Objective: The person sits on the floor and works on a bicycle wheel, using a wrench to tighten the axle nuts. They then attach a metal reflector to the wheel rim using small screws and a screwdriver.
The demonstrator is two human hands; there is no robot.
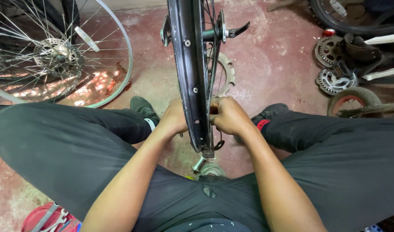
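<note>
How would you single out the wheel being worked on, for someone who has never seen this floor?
Start at the red floor between the seated person's knees. The black rim stands upright there, edge-on, with the left hand and right hand at either side. Unlike the silver wheel at far left, it is dark.

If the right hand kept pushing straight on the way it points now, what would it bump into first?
The right hand points leftward at the upright black bicycle wheel rim; it already seems to touch it, so it would meet that first, though depth is hard to judge.
</note>
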